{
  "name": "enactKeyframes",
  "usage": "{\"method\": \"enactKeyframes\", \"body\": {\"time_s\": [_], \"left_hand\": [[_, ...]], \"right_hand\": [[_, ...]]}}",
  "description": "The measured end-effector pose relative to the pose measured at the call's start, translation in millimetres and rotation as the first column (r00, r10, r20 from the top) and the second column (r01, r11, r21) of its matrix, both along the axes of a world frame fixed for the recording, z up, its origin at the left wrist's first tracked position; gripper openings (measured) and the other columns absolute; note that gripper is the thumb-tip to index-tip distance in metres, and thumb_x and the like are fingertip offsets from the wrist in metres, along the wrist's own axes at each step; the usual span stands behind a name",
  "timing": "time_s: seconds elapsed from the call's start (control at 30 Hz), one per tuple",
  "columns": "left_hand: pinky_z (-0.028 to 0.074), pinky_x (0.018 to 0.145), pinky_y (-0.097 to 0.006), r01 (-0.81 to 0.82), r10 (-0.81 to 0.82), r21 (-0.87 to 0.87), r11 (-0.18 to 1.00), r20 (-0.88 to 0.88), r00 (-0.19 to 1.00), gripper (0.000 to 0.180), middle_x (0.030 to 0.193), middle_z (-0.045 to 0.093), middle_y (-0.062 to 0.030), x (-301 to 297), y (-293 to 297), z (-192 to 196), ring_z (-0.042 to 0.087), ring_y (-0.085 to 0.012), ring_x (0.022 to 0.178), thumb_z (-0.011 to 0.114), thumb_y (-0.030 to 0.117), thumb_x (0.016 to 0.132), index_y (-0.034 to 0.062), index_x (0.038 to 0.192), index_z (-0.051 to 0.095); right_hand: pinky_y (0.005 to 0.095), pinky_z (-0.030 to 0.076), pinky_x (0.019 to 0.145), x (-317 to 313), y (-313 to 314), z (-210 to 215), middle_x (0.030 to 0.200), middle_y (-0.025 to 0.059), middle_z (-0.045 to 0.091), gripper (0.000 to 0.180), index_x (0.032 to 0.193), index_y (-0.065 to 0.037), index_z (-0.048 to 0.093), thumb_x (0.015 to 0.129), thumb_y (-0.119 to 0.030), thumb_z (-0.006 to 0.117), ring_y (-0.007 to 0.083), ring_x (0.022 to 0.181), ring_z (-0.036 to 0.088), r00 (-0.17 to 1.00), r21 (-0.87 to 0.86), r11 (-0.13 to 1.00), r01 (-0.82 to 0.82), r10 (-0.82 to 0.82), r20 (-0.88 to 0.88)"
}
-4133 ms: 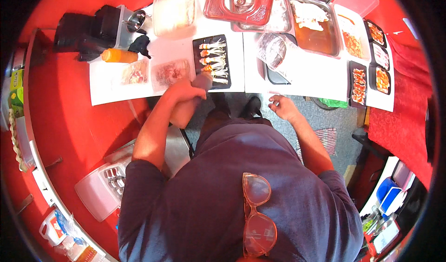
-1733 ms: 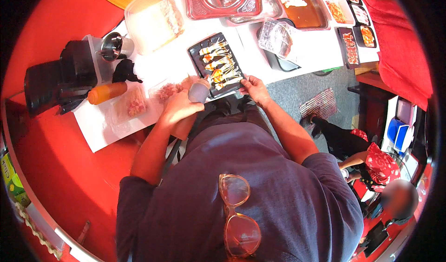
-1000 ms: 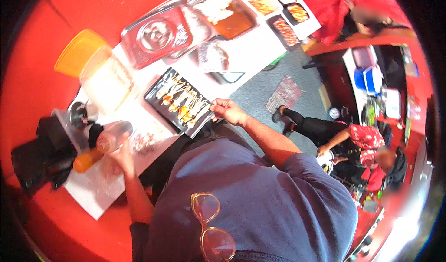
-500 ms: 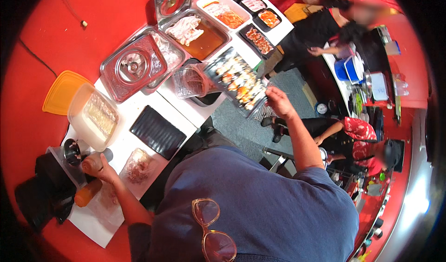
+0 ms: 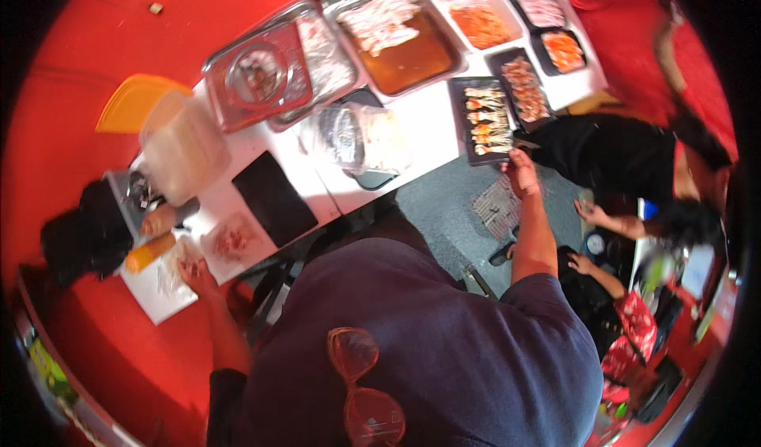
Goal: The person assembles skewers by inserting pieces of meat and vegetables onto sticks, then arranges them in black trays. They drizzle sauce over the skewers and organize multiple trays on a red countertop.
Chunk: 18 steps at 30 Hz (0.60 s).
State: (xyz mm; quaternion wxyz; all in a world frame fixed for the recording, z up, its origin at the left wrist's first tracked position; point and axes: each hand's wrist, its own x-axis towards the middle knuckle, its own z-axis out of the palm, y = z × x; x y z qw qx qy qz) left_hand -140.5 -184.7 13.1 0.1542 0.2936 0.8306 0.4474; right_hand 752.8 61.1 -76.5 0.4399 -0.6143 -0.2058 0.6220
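Note:
At the right end of the white table, my right hand [image 5: 521, 171] grips the near edge of a black tray [image 5: 457, 102] with several rows of pale and orange food pieces. The tray is beside another black tray of reddish meat [image 5: 523, 89]. At the left end, my left hand [image 5: 193, 271] is at a crumpled clear plastic bag [image 5: 168, 276]. Blur hides whether its fingers close on the plastic. Close by are an orange bottle [image 5: 151, 253] and a brownish bottle [image 5: 161, 220], and a clear packet of meat [image 5: 232, 242] lies to the right.
An empty black tray [image 5: 273, 197] and a clear plastic tub [image 5: 366, 136] are on the white table [image 5: 432, 166]. Behind them stand metal pans of meat [image 5: 396, 39] and a white container [image 5: 476, 15]. Two people, one in black [image 5: 618, 158], are at the right.
My right hand has moved the food tray rightward to the table's far end, beside the meat tray. My left hand has let go of the brownish bottle and moved to the plastic bag. The view has shifted.

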Motion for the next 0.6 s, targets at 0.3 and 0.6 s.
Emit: {"method": "enactKeyframes", "body": {"time_s": [0.3, 0.6], "left_hand": [[0.058, 0.085, -0.034, -0.222, 0.121, -0.303, 0.927, -0.321, 0.939, 0.055, 0.126, 0.064, -0.0183, 78, -33, 33, 0.072, -0.0244, 0.093, 0.078, 0.019, 0.091, -0.0025, 0.138, 0.059], [0.054, 0.058, -0.029, -0.385, 0.412, -0.188, 0.903, 0.129, 0.902, 0.025, 0.084, 0.073, -0.0068, 102, -69, -17, 0.066, -0.0134, 0.065, 0.071, 0.023, 0.094, 0.0029, 0.107, 0.076]], "right_hand": [[0.0318, 0.051, 0.080, 29, 53, -46, 0.103, 0.0040, 0.063, 0.034, 0.125, -0.005, 0.063, 0.103, -0.030, 0.065, 0.0178, 0.087, 0.059, 0.978, -0.106, 0.977, 0.186, -0.173, 0.117], [0.0294, 0.048, 0.058, 10, 23, -57, 0.083, 0.0019, 0.061, 0.033, 0.100, -0.006, 0.065, 0.103, -0.039, 0.064, 0.0157, 0.070, 0.060, 0.936, -0.041, 0.950, 0.309, -0.296, 0.189]]}}
